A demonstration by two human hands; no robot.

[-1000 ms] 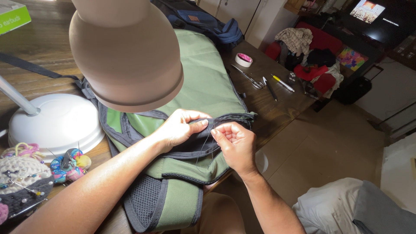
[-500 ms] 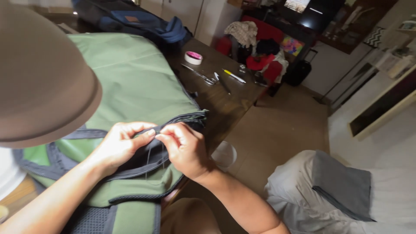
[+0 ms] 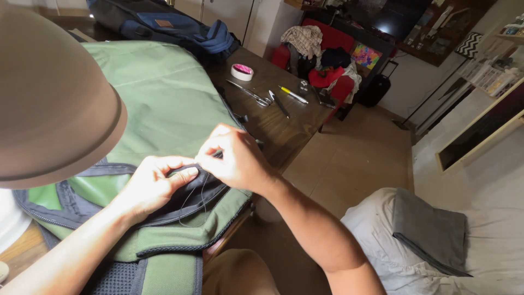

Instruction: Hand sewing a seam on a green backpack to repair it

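While both pinch it, black strap [image 3: 188,188] lies between left hand [image 3: 153,186] and right hand [image 3: 234,158].

Green backpack [image 3: 164,104] flat on table, dark zipper edge [image 3: 191,188] pinched

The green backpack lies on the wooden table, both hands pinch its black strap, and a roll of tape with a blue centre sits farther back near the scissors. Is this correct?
One detail is wrong: the tape has a pink centre, not blue, as the head view shows. The rest holds: the green backpack lies on the table, the left hand and right hand pinch its black strap, and the scissors lie near the tape.
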